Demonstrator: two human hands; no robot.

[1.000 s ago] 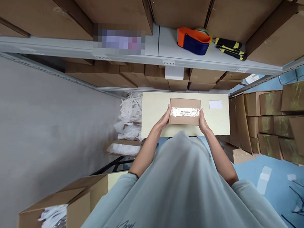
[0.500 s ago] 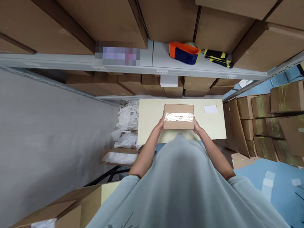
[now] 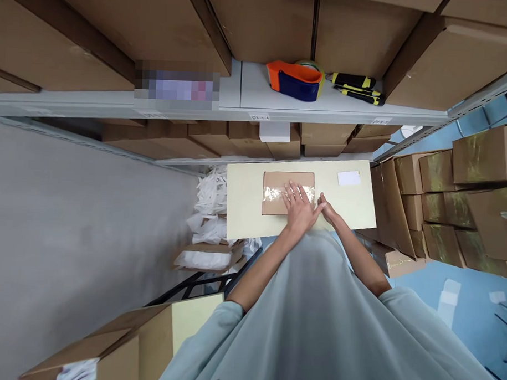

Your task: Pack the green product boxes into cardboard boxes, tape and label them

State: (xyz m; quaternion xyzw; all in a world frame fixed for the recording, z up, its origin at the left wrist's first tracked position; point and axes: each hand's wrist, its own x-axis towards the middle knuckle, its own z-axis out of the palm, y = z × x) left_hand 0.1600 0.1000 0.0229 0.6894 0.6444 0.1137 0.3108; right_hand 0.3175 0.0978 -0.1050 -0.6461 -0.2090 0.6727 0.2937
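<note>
A small brown cardboard box [image 3: 274, 179] lies on the pale yellow tabletop [image 3: 244, 223], with a shiny strip of clear tape across its top. My left hand [image 3: 300, 211] rests on the box's top at its right half, fingers spread over the tape. Just off the box's right side is my right hand [image 3: 327, 210], its fingers partly curled and seen edge-on; whether anything is in them I cannot make out. The left thumb reaches close to the right fingers.
A white card [image 3: 348, 178] lies on the table's right. On the shelf [image 3: 257, 87] ahead are an orange-and-blue tape dispenser [image 3: 299, 83] and yellow-black utility knives [image 3: 355, 81]. Stacked cartons [image 3: 436, 199] stand to the right; white packing material [image 3: 214, 197] is at the left.
My left hand has gone from the box's left side to flat on its top. My right hand has come off its right side. The view has shifted slightly.
</note>
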